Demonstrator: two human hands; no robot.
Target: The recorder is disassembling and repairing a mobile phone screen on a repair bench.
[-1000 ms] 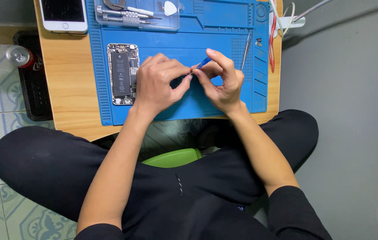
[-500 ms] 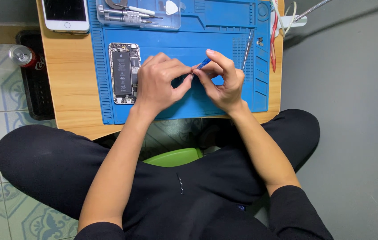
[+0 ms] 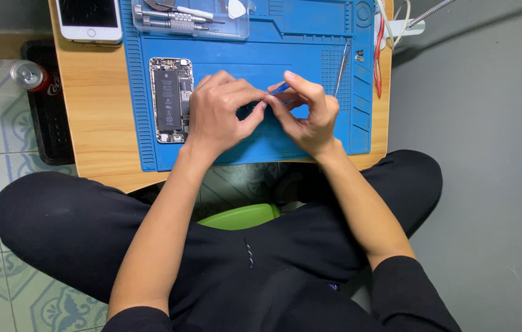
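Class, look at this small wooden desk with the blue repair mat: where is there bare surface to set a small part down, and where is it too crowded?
Free: the bare wood strip left of the blue silicone mat, below the white smartphone; also the mat's front edge beneath the wrists. Crowded: the mat's middle, where the left hand and right hand pinch a small blue tool beside the opened phone body, and the clear tool tray.

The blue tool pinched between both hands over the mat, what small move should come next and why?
Probably keep the blue tool pinched and steady whatever the fingertips work on before going to the opened phone. The left hand and right hand meet above the blue mat, and their fingers hide what lies between them, so lifting either hand could drop it.
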